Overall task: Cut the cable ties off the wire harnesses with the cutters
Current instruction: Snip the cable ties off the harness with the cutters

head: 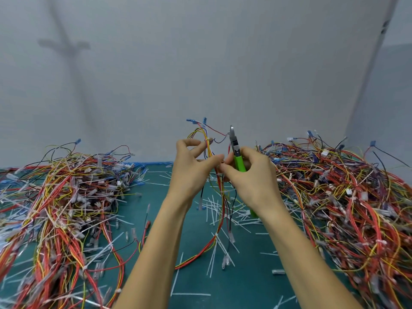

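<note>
On my left, a heap of wire harnesses lies on the table. My left hand pinches one raised harness between thumb and fingers, its tail trailing to the table. Just right of it, the green cutters point up, gripped by my right hand. I'd slip the tips under the tie alone, clear of the insulation, then squeeze. A second heap lies far right

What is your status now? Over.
Left hand grips wire harness, lifted. Right hand holds green cutters, tip up. Harness piles on both sides, cut ties on mat.
</note>
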`<state>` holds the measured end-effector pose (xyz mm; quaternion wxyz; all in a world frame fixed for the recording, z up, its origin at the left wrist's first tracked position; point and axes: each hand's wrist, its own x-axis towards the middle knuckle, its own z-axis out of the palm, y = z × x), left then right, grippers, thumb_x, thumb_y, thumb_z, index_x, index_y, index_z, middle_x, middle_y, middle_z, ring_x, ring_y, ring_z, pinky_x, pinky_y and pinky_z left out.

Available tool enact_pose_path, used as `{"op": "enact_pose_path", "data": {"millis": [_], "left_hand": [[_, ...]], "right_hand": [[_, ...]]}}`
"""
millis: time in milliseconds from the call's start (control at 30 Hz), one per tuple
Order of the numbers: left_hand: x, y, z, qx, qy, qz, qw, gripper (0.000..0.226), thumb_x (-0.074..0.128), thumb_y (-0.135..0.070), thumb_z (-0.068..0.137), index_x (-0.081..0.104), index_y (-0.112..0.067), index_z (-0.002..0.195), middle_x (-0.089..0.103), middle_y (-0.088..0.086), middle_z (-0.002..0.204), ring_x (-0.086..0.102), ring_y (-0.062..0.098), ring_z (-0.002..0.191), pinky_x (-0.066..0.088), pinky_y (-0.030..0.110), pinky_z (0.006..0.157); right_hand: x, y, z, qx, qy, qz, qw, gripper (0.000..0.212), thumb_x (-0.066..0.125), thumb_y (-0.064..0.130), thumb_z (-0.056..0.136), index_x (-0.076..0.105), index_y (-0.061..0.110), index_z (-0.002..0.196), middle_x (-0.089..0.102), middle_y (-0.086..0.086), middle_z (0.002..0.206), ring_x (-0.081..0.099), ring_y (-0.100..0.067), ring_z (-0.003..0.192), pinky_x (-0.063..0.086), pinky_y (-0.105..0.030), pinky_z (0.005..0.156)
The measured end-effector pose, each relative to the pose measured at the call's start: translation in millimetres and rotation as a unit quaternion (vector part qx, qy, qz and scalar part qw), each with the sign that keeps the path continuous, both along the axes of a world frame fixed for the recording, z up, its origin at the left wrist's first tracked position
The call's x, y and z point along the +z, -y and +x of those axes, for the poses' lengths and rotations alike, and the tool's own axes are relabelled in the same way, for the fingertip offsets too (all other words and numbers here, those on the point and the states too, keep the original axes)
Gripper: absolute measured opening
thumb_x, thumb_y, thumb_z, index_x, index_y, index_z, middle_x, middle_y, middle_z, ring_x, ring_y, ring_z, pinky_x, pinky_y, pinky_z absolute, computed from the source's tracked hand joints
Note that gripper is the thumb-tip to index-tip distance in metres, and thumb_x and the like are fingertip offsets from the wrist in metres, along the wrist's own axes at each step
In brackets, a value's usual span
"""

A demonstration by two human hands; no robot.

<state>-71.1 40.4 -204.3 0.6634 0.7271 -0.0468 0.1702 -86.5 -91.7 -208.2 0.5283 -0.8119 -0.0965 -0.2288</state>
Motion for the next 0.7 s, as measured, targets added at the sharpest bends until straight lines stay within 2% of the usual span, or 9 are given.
{"op": "enact_pose_path", "data": {"millis": [67, 133, 200, 267, 367, 433, 533, 600, 700], "left_hand": [[0.0, 0.6, 1.5, 0.013, -0.010, -0.030, 0.999, 0.047, 0.075, -0.003, 0.077, 0.044, -0.016, 0.108, 0.070, -0.017, 0.111, 0.069, 0.009, 0.079, 0.054, 0.022, 0.072], [2.0, 0.0, 2.5, 0.006, -0.030, -0.088, 0.996, 0.050, 0.073, 0.007, 0.075, 0.045, -0.007, 0.113, 0.073, -0.005, 0.111, 0.070, 0.017, 0.090, 0.056, 0.030, 0.078], [5.5, -1.2, 2.5, -0.025, -0.058, -0.165, 0.984, 0.055, 0.072, 0.013, 0.074, 0.046, 0.005, 0.122, 0.074, 0.007, 0.109, 0.072, 0.023, 0.093, 0.058, 0.028, 0.076], [8.4, -4.0, 1.9, -0.050, -0.081, -0.210, 0.973, 0.056, 0.071, 0.013, 0.075, 0.048, 0.009, 0.126, 0.074, 0.010, 0.106, 0.072, 0.018, 0.083, 0.058, 0.023, 0.070], [10.5, -10.4, 0.9, -0.068, -0.096, -0.208, 0.971, 0.051, 0.068, 0.012, 0.078, 0.053, 0.007, 0.127, 0.076, 0.000, 0.098, 0.069, 0.011, 0.073, 0.055, 0.020, 0.064], [11.5, -14.3, 1.1, -0.079, -0.096, -0.192, 0.973, 0.048, 0.063, 0.012, 0.080, 0.053, 0.007, 0.127, 0.076, -0.003, 0.098, 0.066, 0.011, 0.074, 0.054, 0.023, 0.063], [13.0, -15.1, 0.5, -0.091, -0.090, -0.189, 0.974, 0.049, 0.057, 0.015, 0.082, 0.046, 0.009, 0.130, 0.076, 0.000, 0.101, 0.066, 0.014, 0.075, 0.056, 0.031, 0.071], [13.9, -13.4, 0.0, -0.089, -0.089, -0.196, 0.973, 0.051, 0.054, 0.019, 0.080, 0.043, 0.008, 0.129, 0.076, 0.004, 0.100, 0.068, 0.014, 0.070, 0.058, 0.029, 0.067], [15.3, -10.5, -0.9, -0.086, -0.096, -0.222, 0.966, 0.048, 0.052, 0.024, 0.078, 0.041, 0.000, 0.118, 0.072, 0.012, 0.096, 0.069, 0.018, 0.066, 0.058, 0.025, 0.060]], "right_hand": [[-0.1, -1.6, 0.2, -0.006, -0.001, 0.012, 1.000, 0.019, 0.076, 0.024, 0.083, 0.059, 0.026, 0.074, 0.067, 0.005, 0.067, 0.068, -0.019, 0.070, 0.057, -0.045, 0.071], [-1.1, -4.1, 1.6, -0.023, -0.005, 0.028, 0.999, 0.020, 0.076, 0.022, 0.082, 0.059, 0.026, 0.072, 0.068, 0.003, 0.068, 0.068, -0.020, 0.070, 0.057, -0.045, 0.070], [-2.6, -5.8, 3.4, -0.044, -0.011, 0.040, 0.998, 0.018, 0.074, 0.021, 0.083, 0.059, 0.025, 0.073, 0.067, 0.002, 0.067, 0.067, -0.022, 0.069, 0.056, -0.046, 0.070], [-4.3, -4.4, 5.6, -0.065, -0.015, 0.043, 0.997, 0.013, 0.071, 0.022, 0.083, 0.060, 0.022, 0.076, 0.067, 0.001, 0.068, 0.067, -0.025, 0.070, 0.055, -0.046, 0.071], [-4.1, -0.4, 7.3, -0.076, -0.024, 0.055, 0.995, 0.015, 0.073, 0.028, 0.082, 0.060, 0.021, 0.079, 0.068, 0.002, 0.071, 0.068, -0.023, 0.071, 0.056, -0.045, 0.073], [-3.3, 0.5, 7.0, -0.060, -0.038, 0.075, 0.995, 0.019, 0.076, 0.033, 0.081, 0.060, 0.023, 0.079, 0.069, 0.002, 0.075, 0.070, -0.023, 0.073, 0.057, -0.046, 0.076], [-3.5, -1.2, 6.6, -0.037, -0.066, 0.094, 0.993, 0.025, 0.079, 0.039, 0.078, 0.060, 0.023, 0.078, 0.071, 0.001, 0.077, 0.071, -0.024, 0.075, 0.057, -0.050, 0.077], [-5.2, -3.9, 6.1, -0.037, -0.073, 0.089, 0.993, 0.027, 0.080, 0.041, 0.076, 0.060, 0.023, 0.078, 0.071, 0.002, 0.075, 0.071, -0.024, 0.074, 0.058, -0.050, 0.076], [-7.9, -6.9, 6.3, -0.074, -0.047, 0.080, 0.993, 0.023, 0.079, 0.033, 0.077, 0.058, 0.024, 0.075, 0.067, 0.006, 0.068, 0.067, -0.017, 0.067, 0.058, -0.045, 0.073]]}}
